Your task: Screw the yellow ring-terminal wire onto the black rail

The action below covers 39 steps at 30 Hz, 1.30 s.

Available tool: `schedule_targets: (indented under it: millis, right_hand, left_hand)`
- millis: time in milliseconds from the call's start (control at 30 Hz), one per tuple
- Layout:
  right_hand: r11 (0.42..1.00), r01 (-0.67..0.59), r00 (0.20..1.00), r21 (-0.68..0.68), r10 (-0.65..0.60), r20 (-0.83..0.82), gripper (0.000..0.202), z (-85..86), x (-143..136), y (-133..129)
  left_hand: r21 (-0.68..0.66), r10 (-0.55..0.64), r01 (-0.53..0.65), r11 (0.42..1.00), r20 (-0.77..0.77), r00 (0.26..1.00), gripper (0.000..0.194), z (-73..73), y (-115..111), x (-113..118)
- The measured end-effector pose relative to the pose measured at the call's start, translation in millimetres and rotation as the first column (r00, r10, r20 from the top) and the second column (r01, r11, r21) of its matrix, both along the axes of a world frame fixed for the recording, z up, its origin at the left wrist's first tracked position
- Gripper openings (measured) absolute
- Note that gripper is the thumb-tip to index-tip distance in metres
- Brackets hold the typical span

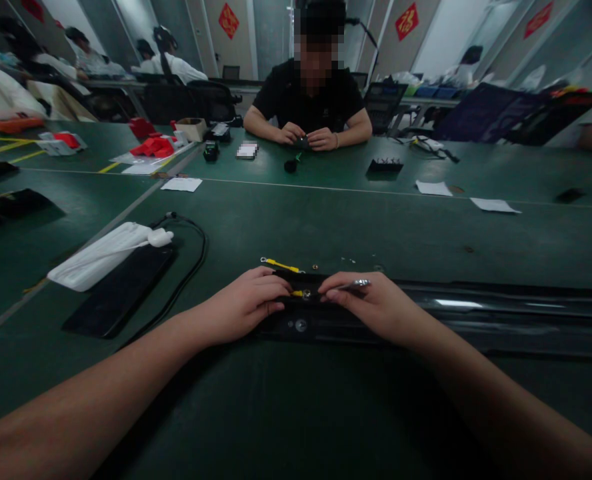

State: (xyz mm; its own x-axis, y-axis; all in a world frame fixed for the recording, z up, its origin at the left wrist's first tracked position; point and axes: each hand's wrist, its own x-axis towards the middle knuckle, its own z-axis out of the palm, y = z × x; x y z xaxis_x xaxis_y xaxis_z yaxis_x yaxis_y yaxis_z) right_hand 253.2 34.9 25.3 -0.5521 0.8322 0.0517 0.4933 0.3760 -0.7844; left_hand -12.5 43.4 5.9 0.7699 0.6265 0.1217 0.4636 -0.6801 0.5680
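Observation:
A long black glossy panel (476, 313) lies across the green table, its left end under both hands. My left hand (251, 300) rests at that end, fingers closed around a short yellow cable (297, 293) whose ring end sits by a small metal nut or screw (307, 294). In my right hand (369, 300) is a slim metal tool (356, 285), pinched between thumb and fingers, its tip pointing left toward the ring end. Just behind the panel lie another yellow cable (282, 265) with ring ends and a small brass-coloured nut (315, 267).
On the left are a white power bank (103, 257), a black phone (121, 293) and a black cable (203, 250). A person in black (309, 100) sits opposite, handling a small dark part. Red parts (153, 145) and paper slips (182, 184) lie farther back.

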Motion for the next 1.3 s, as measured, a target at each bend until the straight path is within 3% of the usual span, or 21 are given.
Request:
schedule_targets:
  millis: [200, 400, 633, 1300]
  right_hand:
    - [0.999, 0.039, 0.995, -0.025, -0.041, -0.092, 0.016, -1.9, 2.3, 1.1]
    - [0.988, 0.113, 0.993, 0.103, -0.115, 0.017, 0.018, 1.9, -1.6, 0.3]
    - [0.977, 0.212, 0.977, 0.010, -0.212, 0.003, 0.012, -0.4, -1.3, 0.3]
    - [0.990, 0.143, 0.990, 0.015, -0.143, -0.004, 0.015, -0.3, 0.4, 1.9]
  left_hand:
    - [0.001, 0.000, 0.000, 1.000, 0.002, 1.000, 0.018, 0.0, 0.5, -0.2]
    - [0.007, -0.002, 0.002, 1.000, 0.013, 1.000, 0.018, 0.6, -0.3, 0.1]
    - [0.015, -0.009, 0.009, 1.000, 0.015, 1.000, 0.018, 0.8, -0.6, 0.4]
    - [0.013, -0.007, 0.007, 1.000, 0.021, 1.000, 0.018, 0.6, -0.4, 0.6]
